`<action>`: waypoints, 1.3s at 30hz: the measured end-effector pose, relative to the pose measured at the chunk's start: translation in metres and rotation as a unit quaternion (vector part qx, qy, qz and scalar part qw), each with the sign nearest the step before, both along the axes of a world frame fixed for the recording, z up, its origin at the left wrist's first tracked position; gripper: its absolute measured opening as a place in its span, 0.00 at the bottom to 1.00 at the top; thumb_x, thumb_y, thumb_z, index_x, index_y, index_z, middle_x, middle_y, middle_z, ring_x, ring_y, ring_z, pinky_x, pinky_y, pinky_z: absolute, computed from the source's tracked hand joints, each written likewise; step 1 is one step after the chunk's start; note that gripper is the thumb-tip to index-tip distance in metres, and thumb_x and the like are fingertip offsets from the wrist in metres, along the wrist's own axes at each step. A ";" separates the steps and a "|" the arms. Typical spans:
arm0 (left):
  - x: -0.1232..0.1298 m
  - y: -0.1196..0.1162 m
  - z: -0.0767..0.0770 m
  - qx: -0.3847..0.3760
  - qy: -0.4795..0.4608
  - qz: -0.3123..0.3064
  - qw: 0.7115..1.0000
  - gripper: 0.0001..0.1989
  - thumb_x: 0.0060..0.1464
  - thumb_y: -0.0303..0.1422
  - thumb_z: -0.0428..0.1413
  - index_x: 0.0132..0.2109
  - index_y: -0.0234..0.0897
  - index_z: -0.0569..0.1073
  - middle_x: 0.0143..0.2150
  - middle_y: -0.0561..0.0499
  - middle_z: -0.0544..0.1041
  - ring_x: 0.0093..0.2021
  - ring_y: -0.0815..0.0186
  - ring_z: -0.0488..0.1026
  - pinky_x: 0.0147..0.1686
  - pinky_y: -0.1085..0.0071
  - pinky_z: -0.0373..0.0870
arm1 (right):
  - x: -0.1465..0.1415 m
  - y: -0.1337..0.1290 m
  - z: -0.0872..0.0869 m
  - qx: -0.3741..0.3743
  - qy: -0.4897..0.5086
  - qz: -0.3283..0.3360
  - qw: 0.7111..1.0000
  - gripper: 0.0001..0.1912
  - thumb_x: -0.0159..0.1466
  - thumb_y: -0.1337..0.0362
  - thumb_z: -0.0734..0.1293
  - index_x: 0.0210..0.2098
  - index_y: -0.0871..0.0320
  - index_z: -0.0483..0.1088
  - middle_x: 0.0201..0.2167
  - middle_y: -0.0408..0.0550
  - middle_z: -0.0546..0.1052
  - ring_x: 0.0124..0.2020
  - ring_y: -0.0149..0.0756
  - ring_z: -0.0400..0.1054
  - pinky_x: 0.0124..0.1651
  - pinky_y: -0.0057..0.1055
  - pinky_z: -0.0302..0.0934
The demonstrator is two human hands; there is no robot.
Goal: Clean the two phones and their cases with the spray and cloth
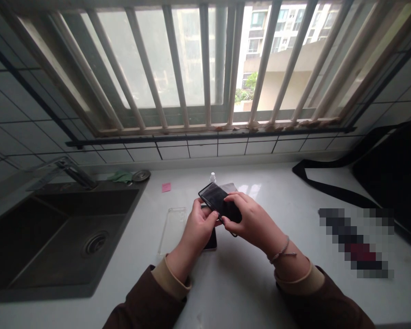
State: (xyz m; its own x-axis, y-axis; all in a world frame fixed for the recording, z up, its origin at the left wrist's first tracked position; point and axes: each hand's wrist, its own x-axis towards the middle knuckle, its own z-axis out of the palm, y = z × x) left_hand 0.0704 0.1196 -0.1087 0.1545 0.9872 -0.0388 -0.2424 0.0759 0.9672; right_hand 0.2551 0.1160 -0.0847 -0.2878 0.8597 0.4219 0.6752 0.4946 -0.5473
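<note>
Black slab (216, 199), prob. a phone, sat mid-counter, gripped narrow betw. our L hand (197, 230) and R hand (251, 219), both on its edges. We had a clear case (172, 230) at 9 o'clock, a white dropper bottle (212, 177) at 12, a dark device (211, 242) beneath at 6.

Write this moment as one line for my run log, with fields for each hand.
left hand: holds black phone | right hand: holds black phone | nearby: clear phone case, small bottle, pink note
</note>
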 end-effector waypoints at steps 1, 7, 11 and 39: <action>0.000 -0.001 0.001 -0.001 -0.002 -0.003 1.000 0.27 0.58 0.34 0.63 0.60 0.39 0.61 0.47 0.44 0.84 0.44 0.57 0.85 0.46 0.59 0.82 | 0.000 0.000 0.000 -0.007 0.002 0.001 1.000 0.21 0.62 0.66 0.73 0.54 0.54 0.70 0.57 0.53 0.77 0.60 0.47 0.71 0.65 0.41 0.66; 0.000 -0.003 0.001 -0.010 -0.020 -0.030 0.999 0.31 0.59 0.34 0.64 0.64 0.39 0.59 0.45 0.45 0.84 0.46 0.55 0.85 0.52 0.53 0.81 | 0.001 -0.002 0.002 -0.047 0.013 -0.017 0.999 0.23 0.63 0.63 0.73 0.57 0.54 0.70 0.53 0.52 0.80 0.54 0.46 0.75 0.59 0.39 0.69; 0.000 -0.003 -0.001 -0.016 -0.036 -0.038 0.998 0.33 0.60 0.36 0.65 0.65 0.39 0.59 0.46 0.44 0.84 0.49 0.54 0.84 0.54 0.51 0.80 | 0.001 -0.002 0.003 -0.081 0.028 -0.040 0.996 0.24 0.63 0.61 0.74 0.58 0.52 0.71 0.51 0.49 0.81 0.50 0.44 0.77 0.53 0.36 0.70; 0.002 -0.001 -0.003 -0.111 -0.102 -0.049 0.987 0.17 0.56 0.35 0.65 0.52 0.35 0.82 0.44 0.44 0.85 0.41 0.56 0.82 0.38 0.69 0.77 | 0.011 0.015 -0.015 -0.318 0.315 -0.068 0.892 0.28 0.73 0.41 0.62 0.53 0.57 0.75 0.25 0.44 0.76 0.23 0.35 0.70 0.22 0.28 0.55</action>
State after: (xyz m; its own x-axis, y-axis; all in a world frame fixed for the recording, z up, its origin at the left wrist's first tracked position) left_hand 0.0720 0.1184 -0.1116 0.2760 0.9378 -0.2105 -0.4111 0.3131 0.8561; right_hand 0.2658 0.1313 -0.0994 -0.0412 0.9916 -0.1224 0.1652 -0.1140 -0.9796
